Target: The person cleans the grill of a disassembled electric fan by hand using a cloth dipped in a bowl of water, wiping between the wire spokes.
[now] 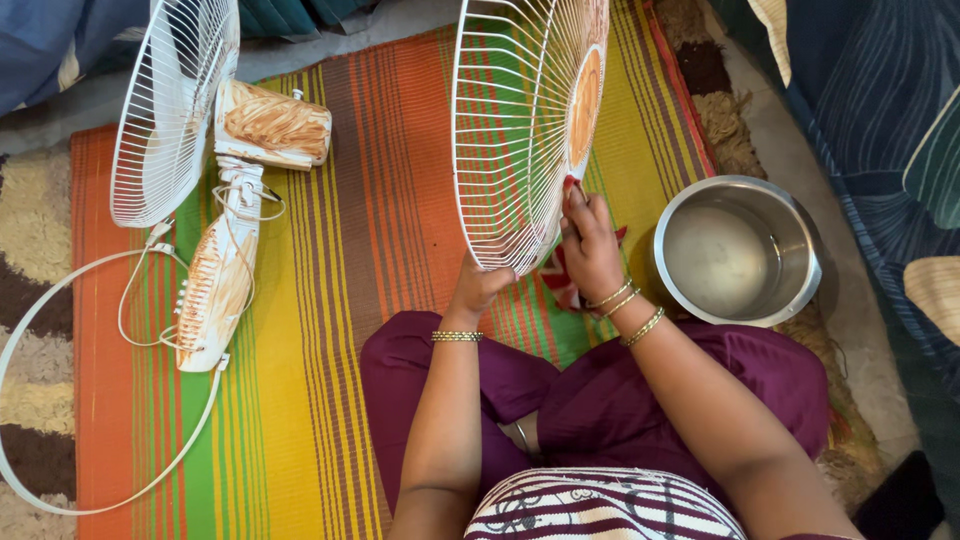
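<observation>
Left hand [478, 288] curled shut around the lower rim of a white wire fan guard [520, 120], held upright on edge above the striped mat [390, 200]. Right hand [590, 245] closed, fingers pressing a red cloth [560, 275] against the guard's far side. Steel pot [738, 250] just right.

Both hands, left hand [478, 288] and right hand [590, 245], grip a white fan grille [510, 130].

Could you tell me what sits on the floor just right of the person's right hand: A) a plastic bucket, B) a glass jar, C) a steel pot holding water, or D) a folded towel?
C: a round steel pot holding water sits beside the right hand, which is at the white fan grille.
</observation>
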